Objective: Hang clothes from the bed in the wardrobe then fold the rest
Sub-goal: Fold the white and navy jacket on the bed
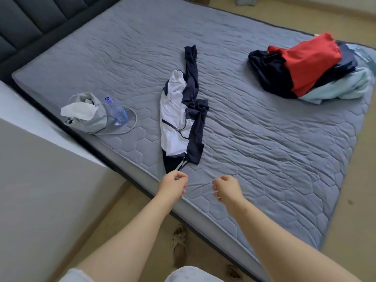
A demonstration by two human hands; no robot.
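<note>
The person is reaching for the navy-and-white zip jacket (181, 117), lying crumpled mid-bed on the grey quilted mattress (264, 139). Its long axis is running near to far, with one navy sleeve pointing far and the hem drawcord trailing near. The left hand (173, 185) is hovering at that cord, fingers curled together and seemingly pinching nothing; the right hand (225, 188) is loosely fisted, empty. Judging by this, the next move is gripping the hem and lifting. A clothes pile (309, 68) is waiting far right.

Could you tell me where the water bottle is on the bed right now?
In the head view the water bottle lies on the left part of the mattress, against a grey drawstring bag, left of the navy-and-white jacket.
</note>
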